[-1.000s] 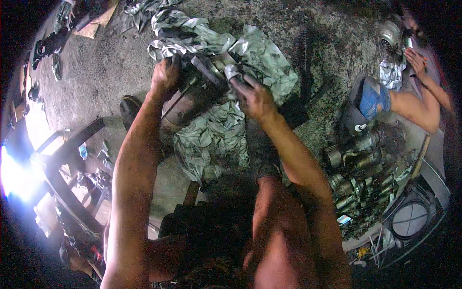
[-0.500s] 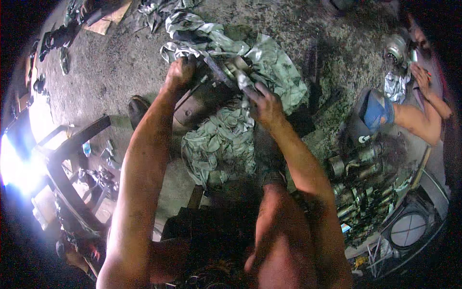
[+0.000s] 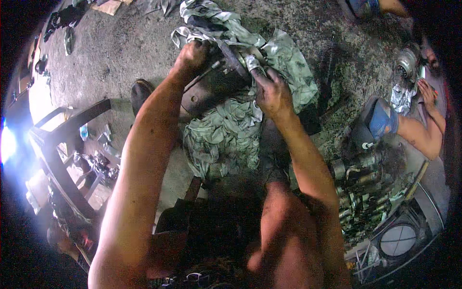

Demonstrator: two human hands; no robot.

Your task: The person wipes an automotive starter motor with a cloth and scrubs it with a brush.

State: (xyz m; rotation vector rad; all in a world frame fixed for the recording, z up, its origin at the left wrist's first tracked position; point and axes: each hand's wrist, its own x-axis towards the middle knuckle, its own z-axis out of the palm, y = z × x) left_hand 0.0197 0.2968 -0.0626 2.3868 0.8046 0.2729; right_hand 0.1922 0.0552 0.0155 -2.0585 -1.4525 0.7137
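Head view: a dark metal cylinder (image 3: 209,92) lies aslant between your hands. Your left hand (image 3: 195,55) has its fingers curled together, their hold hidden; whether your right hand (image 3: 275,95) clamps anything, I can't tell. Should the crumpled cloth (image 3: 222,136) against it shift, the cylinder could roll.

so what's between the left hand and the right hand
In the head view, the far end of a dark metal cylinder lies between the left hand and the right hand.
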